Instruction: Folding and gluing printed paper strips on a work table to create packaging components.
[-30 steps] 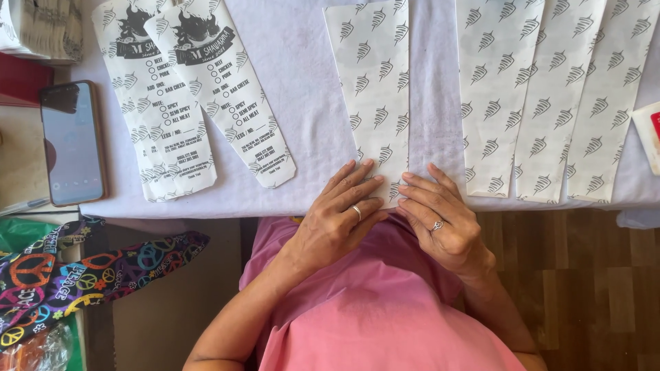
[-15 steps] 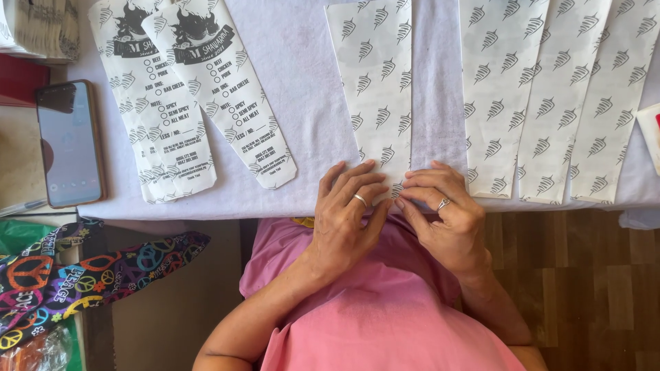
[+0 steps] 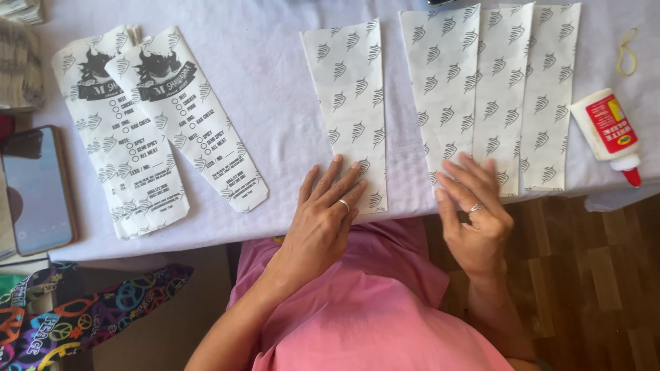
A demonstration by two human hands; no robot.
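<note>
- Left hand [image 3: 323,216] flat and spread, palm down, fingertips pressing the near end of a tapered paper sleeve [image 3: 350,110] patterned with small grey motifs; nothing pinched.
- Right hand [image 3: 474,213] open, fingers fanned, tips resting on the near ends of a row of overlapping patterned sleeves [image 3: 491,89] lying just right of the single sleeve; ring on one finger.
- Single sleeve flat on the white-covered bench [image 3: 261,82], narrow end reaching the bench's near edge, apart from the overlapping row by a strip of bare cloth.
- Well left of the single sleeve, two printed sleeves [image 3: 155,130] with black artwork and checkbox lines, overlapping at an angle.
- Further left again, a dark smartphone [image 3: 34,189] face up at the bench's edge.
- Right of the overlapping row, a white glue bottle [image 3: 606,130] with red label and red tip, lying on its side.
- Beyond the bottle, a yellow rubber band [image 3: 625,51].
- Pink shirt [image 3: 371,309] below the single sleeve, wooden floor [image 3: 591,275] to its right.
</note>
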